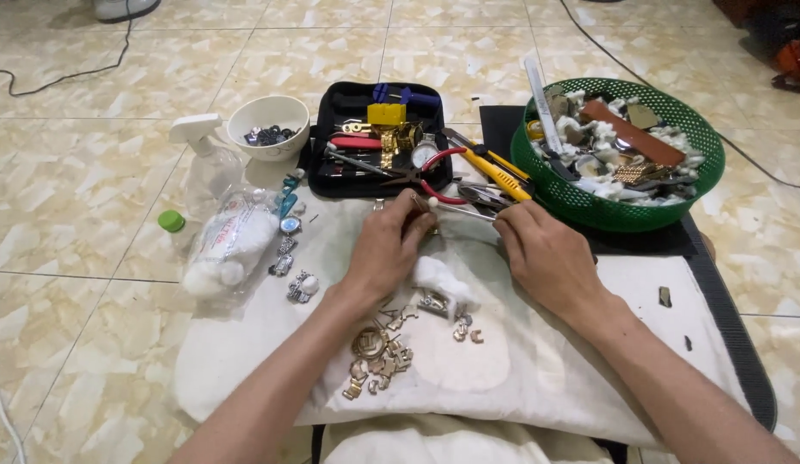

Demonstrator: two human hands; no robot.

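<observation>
A big white cloth (537, 361) covers the floor so tiny bits stay easy to find. At two o'clock sits a green basket (615, 210) full of watch parts. At twelve o'clock lies a black tool case (331, 176) with red pliers (434, 176) across it, close enough to grab. A white bowl (268, 125) and a spray bottle (206, 163) wait at ten o'clock.

The left hand (384, 249) has its fingers curled shut around a small part I cannot make out. The right hand (546, 253) pinches thin tweezers (460, 209), tip pointing at that part. Gold watch links (378, 357) lie at six o'clock, clear of both hands.
</observation>
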